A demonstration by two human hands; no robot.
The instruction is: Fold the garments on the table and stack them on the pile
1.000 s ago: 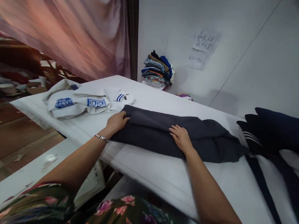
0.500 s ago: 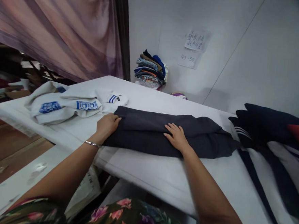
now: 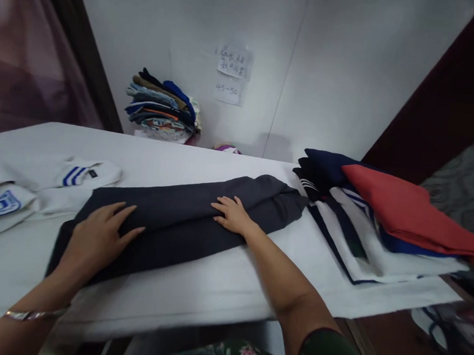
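A long, dark grey folded garment point(image 3: 177, 214), perhaps trousers, lies flat across the white table. Over its left end, my left hand point(image 3: 98, 235) has its fingers spread and bent slightly; whether it touches the cloth I cannot tell. My right hand point(image 3: 231, 214) rests flat on the middle of the garment, fingers apart. To the left, a white garment with blue print and blue stripes point(image 3: 73, 176) lies loosely crumpled beside the dark cloth's end. The right end of the dark garment reaches a stack of folded clothes.
At the right of the white table point(image 3: 139, 295), the stack holds navy and white pieces, with a red garment point(image 3: 405, 208) on top. A pile of folded clothes point(image 3: 164, 107) stands by the wall, left of handwritten paper signs point(image 3: 230, 74). A curtain point(image 3: 21, 65) hangs at far left.
The view has swung right, showing more of the clothes stack. My left hand has let go of the garment's left edge and opened over it. My right hand stays on the cloth.
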